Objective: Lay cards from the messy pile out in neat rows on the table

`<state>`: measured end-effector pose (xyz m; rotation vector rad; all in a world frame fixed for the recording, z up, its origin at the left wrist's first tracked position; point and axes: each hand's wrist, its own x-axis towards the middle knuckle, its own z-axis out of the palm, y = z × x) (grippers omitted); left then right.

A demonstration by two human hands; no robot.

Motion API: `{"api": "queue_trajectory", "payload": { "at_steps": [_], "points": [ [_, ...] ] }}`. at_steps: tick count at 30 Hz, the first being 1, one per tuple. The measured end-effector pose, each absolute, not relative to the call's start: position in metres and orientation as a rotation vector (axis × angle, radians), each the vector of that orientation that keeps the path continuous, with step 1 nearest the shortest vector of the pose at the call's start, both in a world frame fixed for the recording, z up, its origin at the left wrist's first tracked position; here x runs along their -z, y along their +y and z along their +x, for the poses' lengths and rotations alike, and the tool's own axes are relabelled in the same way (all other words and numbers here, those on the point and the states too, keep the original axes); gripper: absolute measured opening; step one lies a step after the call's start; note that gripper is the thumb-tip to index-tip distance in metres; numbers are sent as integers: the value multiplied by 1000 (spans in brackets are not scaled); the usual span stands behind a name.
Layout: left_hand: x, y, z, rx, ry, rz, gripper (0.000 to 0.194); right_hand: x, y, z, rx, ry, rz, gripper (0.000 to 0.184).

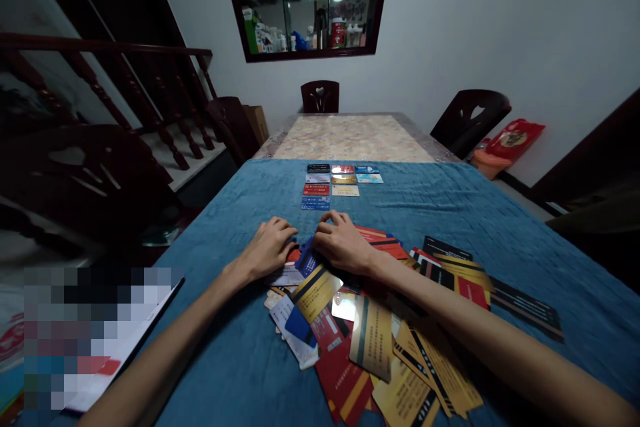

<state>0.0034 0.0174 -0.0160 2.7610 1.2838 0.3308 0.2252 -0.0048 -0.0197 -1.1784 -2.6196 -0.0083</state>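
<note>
My left hand (273,247) rests at the left edge of a loose heap of bank cards, its fingers loosely bent and a little apart. Beside its thumb lies a card with an orange part (293,255). My right hand (343,243) is over the top of the heap with curled fingers, closed at the edge of a dark blue card (307,265); its fingertips are partly hidden. Below it lie a gold card (316,293), a grey-gold card (371,337), a red card (345,373) and several others, many with their magnetic stripes up. My right forearm covers part of the heap.
Beyond my hands, small rows of cards (316,190) lie face up on the blue cloth (235,213). More cards spread right, including a black card (527,307). A folder-like item (145,333), partly pixelated, lies at left. Chairs (320,97) surround the table.
</note>
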Motion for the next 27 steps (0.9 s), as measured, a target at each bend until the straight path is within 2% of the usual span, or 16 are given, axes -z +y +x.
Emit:
{"api": "queue_trajectory", "payload": {
  "at_steps": [9, 19, 27],
  "points": [
    [-6, 2, -25, -105, 1297, 2657, 23, 20, -11, 198, -2, -2680, -1075, 25],
    [-18, 0, -41, 114, 1280, 2541, 50, 16, -17, 186, -156, -2723, -1170, 34],
    [-9, 7, -44, -17, 1195, 2569, 33, 5, -21, 177, -191, -2693, -1320, 28]
  ]
}}
